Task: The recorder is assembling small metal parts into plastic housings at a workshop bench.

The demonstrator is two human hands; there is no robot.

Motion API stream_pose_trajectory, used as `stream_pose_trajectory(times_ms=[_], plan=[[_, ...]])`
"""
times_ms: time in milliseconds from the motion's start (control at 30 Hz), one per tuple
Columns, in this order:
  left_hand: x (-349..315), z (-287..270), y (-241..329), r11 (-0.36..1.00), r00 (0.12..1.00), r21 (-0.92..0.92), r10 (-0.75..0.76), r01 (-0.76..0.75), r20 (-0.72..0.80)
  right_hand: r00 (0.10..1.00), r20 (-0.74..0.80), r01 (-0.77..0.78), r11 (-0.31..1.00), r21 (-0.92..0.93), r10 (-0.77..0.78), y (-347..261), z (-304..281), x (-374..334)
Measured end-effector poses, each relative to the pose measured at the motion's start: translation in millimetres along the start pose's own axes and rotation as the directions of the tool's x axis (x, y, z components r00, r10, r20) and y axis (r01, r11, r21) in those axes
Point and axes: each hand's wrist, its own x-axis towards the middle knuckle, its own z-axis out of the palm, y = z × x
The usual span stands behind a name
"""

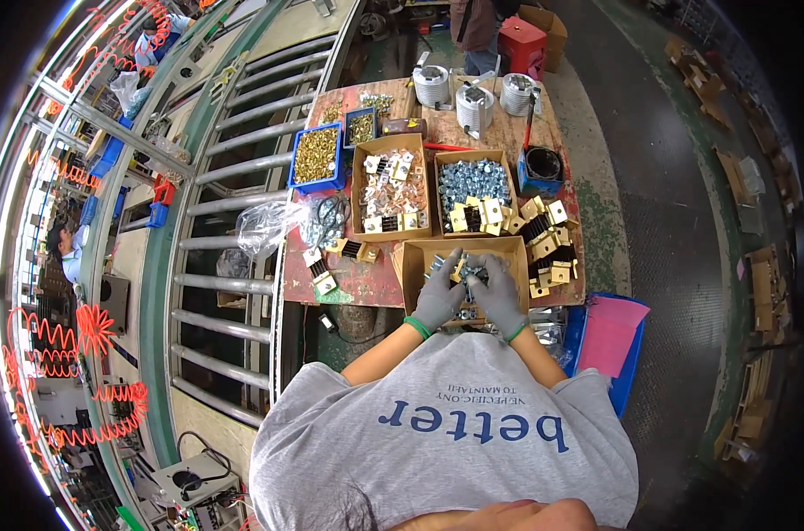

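Observation:
Both my hands, in grey gloves with green cuffs, are over an open cardboard box (513,250) at the table's near edge. Silver bolts (467,313) lie in it. My left hand (438,299) is closed, with a small brass-coloured piece (459,265) at its fingertips. Close beside it, my right hand (499,299) has its fingers bent inward at the same spot; what they grip is too small to make out. Just beyond, brass-and-black terminal blocks (486,215) lie on a box of bluish bolts (473,180). More such blocks (551,239) are piled to the right.
A cardboard box of copper-coloured parts (390,188) and a blue bin of brass fittings (316,156) stand further left. Three white ribbed cylinders (474,108) are at the back. A roller conveyor (229,281) runs along the left. A blue bin with pink sheet (611,336) is at right.

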Motion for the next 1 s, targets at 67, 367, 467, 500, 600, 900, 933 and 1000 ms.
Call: stream_pose_trajectory(times_ms=[67,367,467,500,600,900,933,1000], plan=[[0.2,-2.5,3.8,0.997,0.999,-0.059,-0.047,0.048,0.020,0.998,0.000,-0.059,0.991,0.123,0.060,-6.7,-4.3,-1.4],[2.8,3.3,-10.9,0.998,0.999,-0.047,0.033,-0.033,0.000,0.965,0.138,-0.255,0.915,0.313,0.222,3.8,-0.2,0.5],[1.7,4.0,-13.3,0.998,1.000,-0.058,0.029,-0.028,0.011,0.983,0.056,-0.183,0.940,0.289,0.174,-1.6,-0.2,-1.7],[1.5,3.2,-11.7,0.997,1.000,-0.073,0.003,-0.002,0.025,0.959,0.090,-0.280,0.871,0.404,0.267,-4.0,-1.8,-0.4],[2.2,1.1,-6.6,1.000,1.000,-0.012,0.007,-0.007,0.009,0.717,0.429,-0.696,0.522,0.494,0.549,-9.2,-14.4,9.1],[9.6,7.8,-31.1,0.936,0.980,-0.289,-0.190,0.200,0.062,0.995,0.028,-0.104,0.972,0.211,0.101,10.6,-5.2,-3.5],[10.1,5.8,-28.9,0.936,0.980,-0.289,-0.189,0.199,0.060,0.995,0.028,-0.103,0.972,0.211,0.099,12.9,-5.6,-3.6],[8.5,-4.3,-13.2,0.737,0.878,-0.490,-0.317,0.466,0.359,0.956,0.057,-0.289,0.904,0.315,0.286,15.5,-7.5,-4.4]])
